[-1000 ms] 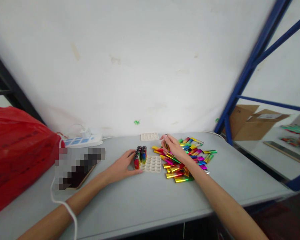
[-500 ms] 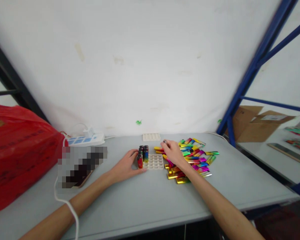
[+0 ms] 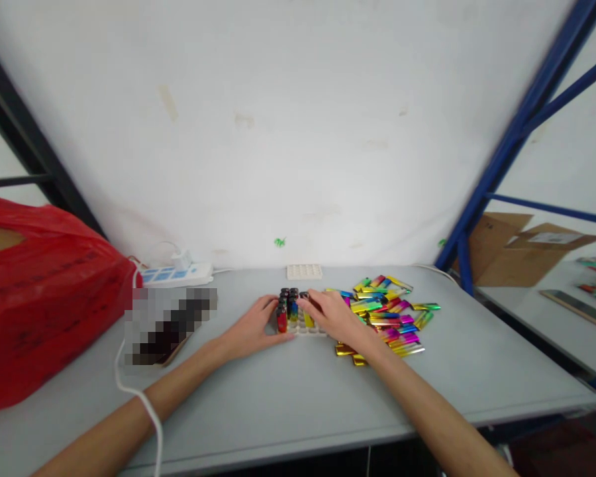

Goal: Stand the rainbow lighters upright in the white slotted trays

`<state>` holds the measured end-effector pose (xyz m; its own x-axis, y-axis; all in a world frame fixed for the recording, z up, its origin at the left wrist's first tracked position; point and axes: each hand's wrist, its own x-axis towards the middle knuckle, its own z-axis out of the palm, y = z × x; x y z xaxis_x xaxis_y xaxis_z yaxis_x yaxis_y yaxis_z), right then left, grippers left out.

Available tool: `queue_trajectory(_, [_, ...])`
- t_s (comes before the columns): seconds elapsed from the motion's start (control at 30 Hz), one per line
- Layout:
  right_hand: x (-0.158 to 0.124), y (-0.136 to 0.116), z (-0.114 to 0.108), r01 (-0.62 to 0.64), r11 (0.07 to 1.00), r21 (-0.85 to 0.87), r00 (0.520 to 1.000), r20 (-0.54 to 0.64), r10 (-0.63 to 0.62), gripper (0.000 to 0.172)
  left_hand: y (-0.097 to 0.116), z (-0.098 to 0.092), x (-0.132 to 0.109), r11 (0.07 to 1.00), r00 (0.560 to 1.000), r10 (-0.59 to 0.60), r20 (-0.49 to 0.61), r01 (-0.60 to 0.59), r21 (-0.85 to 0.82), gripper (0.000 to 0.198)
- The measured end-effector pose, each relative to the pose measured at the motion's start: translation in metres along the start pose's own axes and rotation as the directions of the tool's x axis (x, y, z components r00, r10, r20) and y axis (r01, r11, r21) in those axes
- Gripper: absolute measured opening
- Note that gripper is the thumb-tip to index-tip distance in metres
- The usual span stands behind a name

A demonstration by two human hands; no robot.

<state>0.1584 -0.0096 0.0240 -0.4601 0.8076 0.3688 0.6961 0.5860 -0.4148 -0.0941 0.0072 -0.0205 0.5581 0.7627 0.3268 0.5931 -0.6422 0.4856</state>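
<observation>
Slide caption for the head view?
Right hand holds a black-topped yellow piece at the pale tray, left hand beside it.

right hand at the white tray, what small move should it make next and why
Probably ease the yellow lighter down and release it: the right hand holds it roughly upright at the white tray, near standing lighters beside the left hand; seating is unclear.

Lighters [image 3: 282,322] red/blu/yel, tops [image 3: 293,292] blk; pile [image 3: 385,322] multicol. (metallic); tray [image 3: 300,330] off-wht.
</observation>
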Motion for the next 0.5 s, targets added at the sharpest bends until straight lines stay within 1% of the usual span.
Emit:
queue_trajectory(0.1, [0.001, 0.001, 0.008, 0.006, 1.000, 0.024, 0.999, 0.034, -0.007, 0.040, -0.001, 0.001, 0.000, 1.000, 1.000, 0.012, -0.008, -0.012, -0.004, 0.073])
queue_trajectory(0.17, [0.002, 0.001, 0.012, 0.032, 0.999, -0.001, 0.996, 0.083, -0.031, 0.039, -0.003, 0.001, 0.000, 1.000, 1.000, 0.023, -0.015, -0.023, -0.001, 0.072])
queue_trajectory(0.3, [0.002, -0.008, 0.014, 0.078, 0.979, -0.189, 0.990, 0.131, -0.053, 0.041, -0.005, 0.002, 0.000, 0.999, 0.999, 0.041, -0.013, -0.041, -0.001, 0.071])
queue_trajectory(0.37, [0.003, -0.011, 0.012, 0.099, 0.957, -0.272, 0.988, 0.141, -0.063, 0.045, -0.004, 0.001, 0.000, 0.999, 0.999, 0.043, -0.012, -0.043, -0.001, 0.070])
queue_trajectory(0.4, [0.004, -0.011, 0.009, 0.111, 0.952, -0.285, 0.987, 0.147, -0.071, 0.045, -0.004, 0.001, 0.000, 0.999, 0.999, 0.039, -0.015, -0.039, -0.001, 0.069])
queue_trajectory(0.5, [0.003, 0.005, -0.004, 0.097, 0.950, -0.298, 0.992, 0.109, -0.068, 0.044, -0.002, 0.000, 0.001, 1.000, 0.999, 0.022, -0.023, -0.022, 0.000, 0.070])
